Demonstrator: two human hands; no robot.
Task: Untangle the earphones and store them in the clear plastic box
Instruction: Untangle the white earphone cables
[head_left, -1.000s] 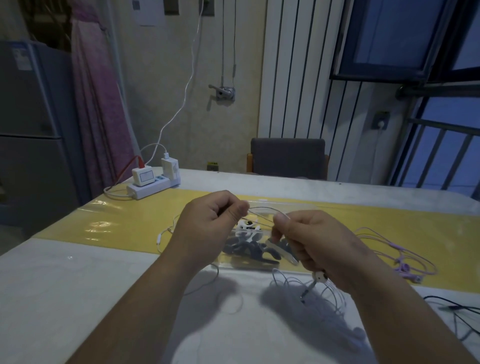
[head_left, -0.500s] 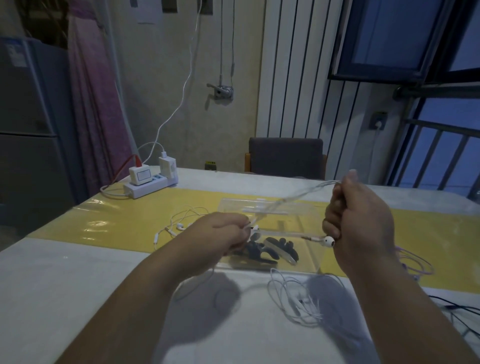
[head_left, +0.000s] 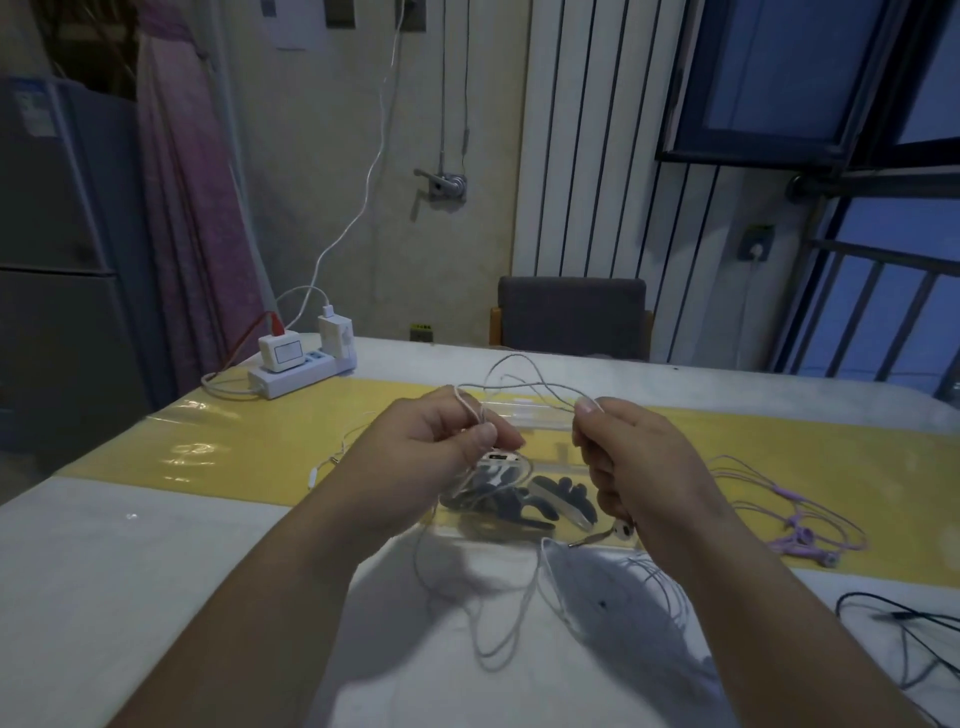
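Desk (head_left: 156, 597): yellow mat (head_left: 208, 447), power strip (head_left: 296, 376); radiator (head_left: 587, 156), chair (head_left: 571, 317) behind. Left hand (head_left: 431, 457) & right hand (head_left: 639, 462): grip pinched on white earphone cable (head_left: 519, 358) above clear plastic box (head_left: 540, 418).

Two hands (head_left: 431, 457) (head_left: 641, 467); two white earphone sets (head_left: 522, 613) (head_left: 332, 460); one purple set (head_left: 795, 540); one black set (head_left: 904, 618); one clear box (head_left: 535, 415).

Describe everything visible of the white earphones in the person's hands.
The white earphones are a thin, pale wired set, not yet untangled. The left hand and right hand each pinch the cord above the table, and slack loops arch up between them. One round earbud dangles just below the right hand. More cord hangs from both hands in loose overlapping loops in front of the clear plastic box. None of it is inside.
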